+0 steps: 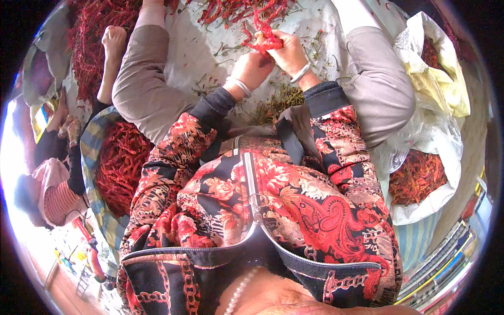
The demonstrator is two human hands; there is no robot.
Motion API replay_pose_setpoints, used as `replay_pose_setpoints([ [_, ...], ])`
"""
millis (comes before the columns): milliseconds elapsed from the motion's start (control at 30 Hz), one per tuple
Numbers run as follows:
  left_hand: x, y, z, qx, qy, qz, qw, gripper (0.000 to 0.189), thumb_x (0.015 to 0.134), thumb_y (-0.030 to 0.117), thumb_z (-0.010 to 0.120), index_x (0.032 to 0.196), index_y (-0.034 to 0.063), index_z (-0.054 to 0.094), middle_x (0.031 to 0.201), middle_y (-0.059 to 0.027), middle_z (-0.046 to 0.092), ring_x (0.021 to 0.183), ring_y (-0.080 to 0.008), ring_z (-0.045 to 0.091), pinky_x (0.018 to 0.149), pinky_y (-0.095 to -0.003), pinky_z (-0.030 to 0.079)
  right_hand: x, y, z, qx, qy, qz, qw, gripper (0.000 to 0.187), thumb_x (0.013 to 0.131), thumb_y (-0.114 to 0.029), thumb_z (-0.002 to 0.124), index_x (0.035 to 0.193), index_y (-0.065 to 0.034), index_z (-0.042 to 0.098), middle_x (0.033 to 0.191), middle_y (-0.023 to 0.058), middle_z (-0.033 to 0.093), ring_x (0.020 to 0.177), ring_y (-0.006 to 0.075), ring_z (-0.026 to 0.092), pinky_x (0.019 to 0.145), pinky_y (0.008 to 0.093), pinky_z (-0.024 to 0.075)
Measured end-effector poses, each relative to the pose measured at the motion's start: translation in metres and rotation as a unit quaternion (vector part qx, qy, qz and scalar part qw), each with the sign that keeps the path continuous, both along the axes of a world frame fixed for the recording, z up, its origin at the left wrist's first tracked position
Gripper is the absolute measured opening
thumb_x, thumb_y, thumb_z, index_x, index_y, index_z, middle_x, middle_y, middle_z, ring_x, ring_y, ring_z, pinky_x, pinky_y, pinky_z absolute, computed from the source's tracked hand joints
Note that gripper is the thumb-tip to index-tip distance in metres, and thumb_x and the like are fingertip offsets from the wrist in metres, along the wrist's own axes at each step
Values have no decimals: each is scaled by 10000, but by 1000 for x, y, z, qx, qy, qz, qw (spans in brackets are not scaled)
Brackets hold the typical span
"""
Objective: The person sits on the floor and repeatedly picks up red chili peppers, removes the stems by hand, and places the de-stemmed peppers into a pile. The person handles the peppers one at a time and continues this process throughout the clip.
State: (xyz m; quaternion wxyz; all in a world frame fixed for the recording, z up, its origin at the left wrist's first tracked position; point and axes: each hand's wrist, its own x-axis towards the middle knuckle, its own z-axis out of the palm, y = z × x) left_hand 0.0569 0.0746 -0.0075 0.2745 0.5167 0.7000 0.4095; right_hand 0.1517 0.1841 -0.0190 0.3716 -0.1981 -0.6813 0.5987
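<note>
A small bunch of wrinkled dried red chili peppers (263, 39) is held up in front of me, over a white sheet (189, 59). My right hand (289, 53) grips the bunch from the right, its fingers bent around the pods. Close below it, my left hand (252, 73) is curled against the lower end of the same bunch, its fingertips mostly hidden. Each wrist wears a pale bangle. Beyond my hands lies a loose pile of red chilies (228, 10). Green-brown stems (283, 100) are heaped on the sheet between my legs, with more scattered around.
At my left stands a checked cloth sack (89, 130) of dark red chilies (122, 165). A larger chili heap (92, 47) lies beyond. To my right are a white sack (453, 169) of orange-red chilies and a yellowish sack (437, 84). Another person (59, 189) sits at far left.
</note>
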Motion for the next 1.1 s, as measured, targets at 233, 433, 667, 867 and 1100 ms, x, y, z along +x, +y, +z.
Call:
replay_pose_setpoints([
  [233,-33,-14,27,100,0,135,986,239,755,100,683,985,58,633,816,-67,578,650,-145,569,612,-255,469,14,-2,14,-202,-151,182,950,150,877,-186,601,924,-46,629,654,-32,551,501,15,439,438,170,323],
  [433,-44,4,22,3,-266,-32,964,207,809,110,656,978,-6,624,791,-19,614,683,-66,544,613,-232,460,18,2,13,-282,-118,284,909,155,866,-177,617,957,-51,611,702,-18,563,507,20,427,446,174,324],
  [667,-42,-18,6,84,26,-47,995,131,807,136,632,869,21,624,737,-152,568,634,-269,566,586,-317,445,17,-22,0,-170,-134,209,954,105,796,-109,640,879,-45,645,634,-58,542,531,13,433,467,207,344],
  [867,16,-37,7,126,13,-129,984,41,761,83,592,796,66,604,735,-121,559,683,-317,566,598,-375,462,11,-16,-13,-377,-180,13,909,206,862,-250,594,737,-88,619,589,-19,568,452,56,470,420,225,357],
  [1100,-24,-37,-12,-104,94,-46,989,366,717,160,660,1079,203,626,818,-108,629,748,-284,609,679,-378,502,24,-3,-16,-389,-88,82,913,195,910,-194,537,883,-12,603,677,17,560,544,67,500,473,194,410],
])
